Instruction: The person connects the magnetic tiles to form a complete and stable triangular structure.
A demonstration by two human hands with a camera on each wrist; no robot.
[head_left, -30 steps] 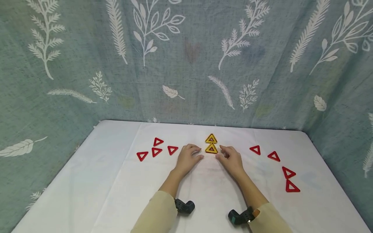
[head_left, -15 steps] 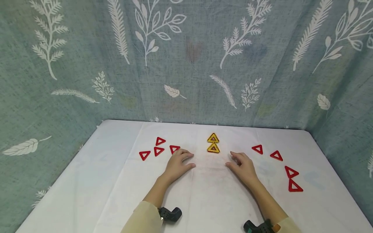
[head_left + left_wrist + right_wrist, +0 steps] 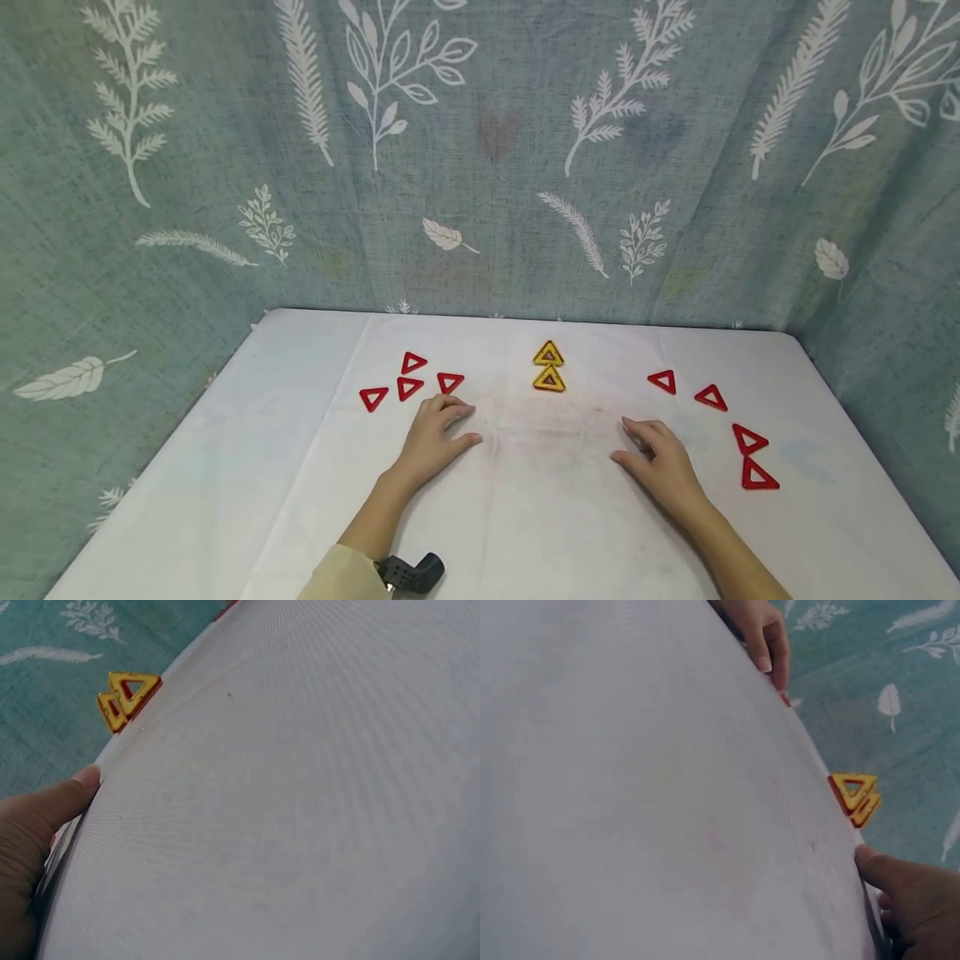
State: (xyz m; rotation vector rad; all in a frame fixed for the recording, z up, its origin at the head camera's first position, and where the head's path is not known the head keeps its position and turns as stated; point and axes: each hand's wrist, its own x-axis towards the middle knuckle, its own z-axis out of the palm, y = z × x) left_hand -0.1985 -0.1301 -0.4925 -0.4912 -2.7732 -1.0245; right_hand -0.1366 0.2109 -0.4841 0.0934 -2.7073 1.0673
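Two yellow triangle frames, a rear one (image 3: 549,353) and a front one (image 3: 550,380), lie tip to base at the table's back middle. Red shows under their edges in both wrist views. My left hand (image 3: 435,437) is left of them, thumb and fingers apart and holding nothing, just in front of a red triangle frame (image 3: 450,382). To the right my right hand (image 3: 662,468) is likewise empty, its fingers loosely bent. In the right wrist view the yellow pair (image 3: 855,796) appears beyond the right thumb (image 3: 877,866).
More red triangle frames (image 3: 372,399) lie at the left. Several others (image 3: 710,397) run along the right, two of them (image 3: 760,474) close together. A white cloth (image 3: 547,517) covers the table; a patterned green curtain (image 3: 495,250) hangs behind and at the sides.
Both hands have drawn back from beside the yellow triangle frames, the left toward the left and nearer, the right toward the right and nearer. The triangle frames keep their places.
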